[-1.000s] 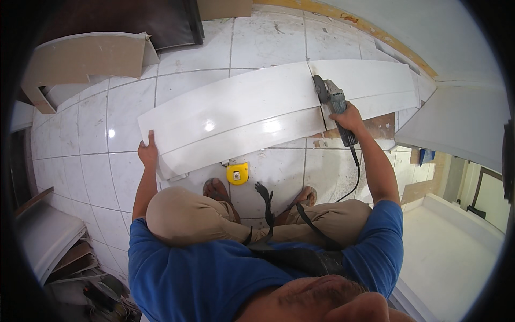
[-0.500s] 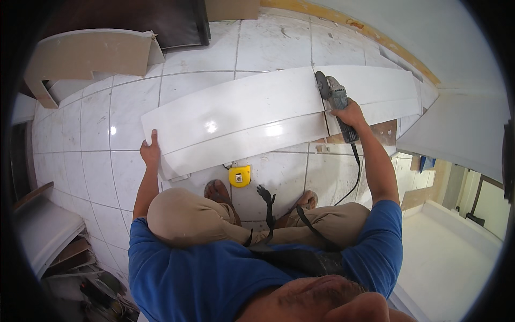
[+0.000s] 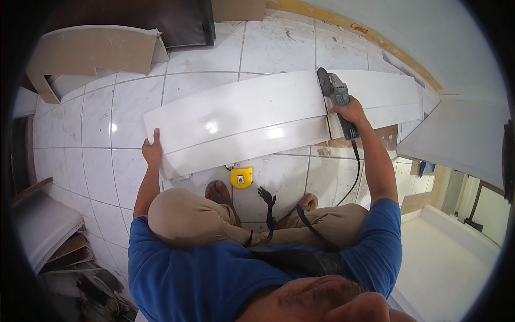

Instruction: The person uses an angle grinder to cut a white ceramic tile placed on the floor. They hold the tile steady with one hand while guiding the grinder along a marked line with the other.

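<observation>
A long white panel (image 3: 236, 105) lies across the tiled floor in front of me, with a lengthwise line along its near part. A dark crosswise cut (image 3: 328, 124) runs through it right of the middle. My right hand (image 3: 351, 110) is wrapped round the body of an angle grinder (image 3: 340, 95). The grinder's disc (image 3: 323, 81) stands at the far end of that cut, by the panel's far edge. At the panel's left end my left hand (image 3: 152, 151) grips the edge, thumb pointing away from me; its other fingers are mostly hidden.
A yellow tape measure (image 3: 241, 177) lies between the panel and my feet. The grinder's black cord (image 3: 356, 174) curves back toward my right knee. A brown board (image 3: 96, 51) stands far left, a white tray-like piece (image 3: 445, 252) at the right. Tools and scraps (image 3: 96, 287) lie lower left.
The grinder has slid slightly along the cut, toward the panel's far edge. My left hand stays at the panel's left end. The whole view has shifted a little.
</observation>
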A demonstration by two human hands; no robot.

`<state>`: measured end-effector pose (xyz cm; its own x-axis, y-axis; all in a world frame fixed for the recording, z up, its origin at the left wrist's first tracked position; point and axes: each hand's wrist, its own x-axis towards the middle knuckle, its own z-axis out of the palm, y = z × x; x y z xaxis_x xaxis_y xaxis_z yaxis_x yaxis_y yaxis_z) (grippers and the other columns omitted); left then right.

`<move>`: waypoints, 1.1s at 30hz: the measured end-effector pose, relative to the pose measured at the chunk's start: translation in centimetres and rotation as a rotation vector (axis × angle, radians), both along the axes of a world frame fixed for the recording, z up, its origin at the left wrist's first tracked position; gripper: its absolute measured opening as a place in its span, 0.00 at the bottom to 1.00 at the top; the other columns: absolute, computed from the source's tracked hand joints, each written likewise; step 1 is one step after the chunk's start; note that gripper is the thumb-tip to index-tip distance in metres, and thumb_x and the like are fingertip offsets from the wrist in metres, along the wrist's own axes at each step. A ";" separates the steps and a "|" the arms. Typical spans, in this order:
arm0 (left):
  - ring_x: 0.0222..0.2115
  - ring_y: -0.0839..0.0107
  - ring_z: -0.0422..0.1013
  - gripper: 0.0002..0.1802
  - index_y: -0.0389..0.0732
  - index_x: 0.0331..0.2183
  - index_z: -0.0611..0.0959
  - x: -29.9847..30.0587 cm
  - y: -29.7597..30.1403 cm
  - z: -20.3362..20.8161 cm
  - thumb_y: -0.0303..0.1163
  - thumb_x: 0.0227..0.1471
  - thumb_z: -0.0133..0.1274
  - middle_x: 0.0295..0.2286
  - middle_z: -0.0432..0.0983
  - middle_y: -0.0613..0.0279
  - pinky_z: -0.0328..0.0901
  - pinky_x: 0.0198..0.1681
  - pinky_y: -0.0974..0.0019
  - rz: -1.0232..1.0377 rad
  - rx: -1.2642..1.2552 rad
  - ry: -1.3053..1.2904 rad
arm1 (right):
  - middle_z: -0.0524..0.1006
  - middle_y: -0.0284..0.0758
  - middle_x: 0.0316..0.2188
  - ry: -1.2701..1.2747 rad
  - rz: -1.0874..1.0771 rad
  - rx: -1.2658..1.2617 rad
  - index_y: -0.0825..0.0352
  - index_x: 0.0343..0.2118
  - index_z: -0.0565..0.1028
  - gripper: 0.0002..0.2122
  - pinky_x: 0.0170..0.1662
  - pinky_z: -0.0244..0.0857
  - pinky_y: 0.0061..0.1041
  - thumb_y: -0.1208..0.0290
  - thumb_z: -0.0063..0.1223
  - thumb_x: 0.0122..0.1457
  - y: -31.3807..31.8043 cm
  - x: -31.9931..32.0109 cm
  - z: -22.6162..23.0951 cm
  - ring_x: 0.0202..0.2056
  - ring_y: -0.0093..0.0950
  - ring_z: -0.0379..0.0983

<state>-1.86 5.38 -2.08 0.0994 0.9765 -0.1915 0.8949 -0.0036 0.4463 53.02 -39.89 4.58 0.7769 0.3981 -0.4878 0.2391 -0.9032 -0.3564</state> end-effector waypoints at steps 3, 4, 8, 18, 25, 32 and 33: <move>0.46 0.44 0.75 0.54 0.17 0.45 0.78 0.3 -0.1 0.0 0.70 0.49 0.56 0.41 0.79 0.32 0.66 0.53 0.55 -0.011 0.007 0.004 | 0.81 0.54 0.42 -0.010 -0.010 -0.004 0.77 0.46 0.77 0.34 0.50 0.72 0.36 0.54 0.68 0.38 0.2 0.2 0.1 0.45 0.46 0.79; 0.46 0.44 0.75 0.54 0.18 0.45 0.79 0.4 -0.2 0.1 0.70 0.49 0.56 0.41 0.79 0.32 0.67 0.53 0.55 -0.012 -0.001 -0.001 | 0.81 0.54 0.42 -0.012 -0.016 -0.007 0.77 0.46 0.77 0.34 0.50 0.72 0.36 0.55 0.68 0.38 0.2 0.2 0.1 0.45 0.46 0.79; 0.45 0.45 0.75 0.52 0.19 0.43 0.80 0.4 -0.2 -0.2 0.70 0.49 0.56 0.40 0.80 0.33 0.67 0.52 0.54 -0.010 0.018 0.004 | 0.80 0.54 0.42 -0.005 -0.007 0.001 0.77 0.46 0.76 0.35 0.50 0.72 0.36 0.55 0.68 0.38 0.0 0.0 0.2 0.45 0.46 0.79; 0.43 0.44 0.76 0.52 0.19 0.42 0.80 0.0 -0.2 -0.2 0.70 0.49 0.56 0.38 0.80 0.33 0.68 0.51 0.54 -0.005 0.028 -0.044 | 0.80 0.54 0.42 -0.020 0.002 0.004 0.76 0.47 0.76 0.35 0.50 0.72 0.37 0.54 0.67 0.38 1.4 0.6 -0.1 0.45 0.45 0.79; 0.54 0.41 0.70 0.61 0.12 0.51 0.71 1.0 -0.5 1.1 0.72 0.49 0.53 0.47 0.73 0.25 0.62 0.60 0.56 -0.019 -0.086 -0.007 | 0.80 0.54 0.42 -0.024 0.006 0.017 0.77 0.46 0.76 0.36 0.50 0.72 0.38 0.53 0.67 0.37 1.0 1.4 -1.1 0.45 0.46 0.79; 0.50 0.43 0.73 0.58 0.15 0.50 0.74 -0.7 0.5 -1.1 0.70 0.49 0.56 0.45 0.76 0.28 0.65 0.56 0.55 0.012 0.000 -0.015 | 0.80 0.55 0.42 -0.030 0.014 0.011 0.77 0.46 0.76 0.35 0.50 0.72 0.38 0.53 0.67 0.37 1.7 1.4 -1.0 0.46 0.47 0.78; 0.52 0.42 0.71 0.59 0.14 0.51 0.73 -0.3 0.4 -0.9 0.71 0.49 0.55 0.46 0.75 0.27 0.64 0.58 0.55 0.004 -0.025 -0.014 | 0.80 0.55 0.42 -0.038 0.013 0.001 0.77 0.46 0.76 0.35 0.50 0.71 0.38 0.53 0.67 0.37 1.2 1.2 -1.0 0.46 0.47 0.79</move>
<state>-2.16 5.78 -2.95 0.0983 0.9717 -0.2148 0.8885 0.0116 0.4588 54.25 -38.67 3.54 0.7898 0.4087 -0.4573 0.2641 -0.8996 -0.3479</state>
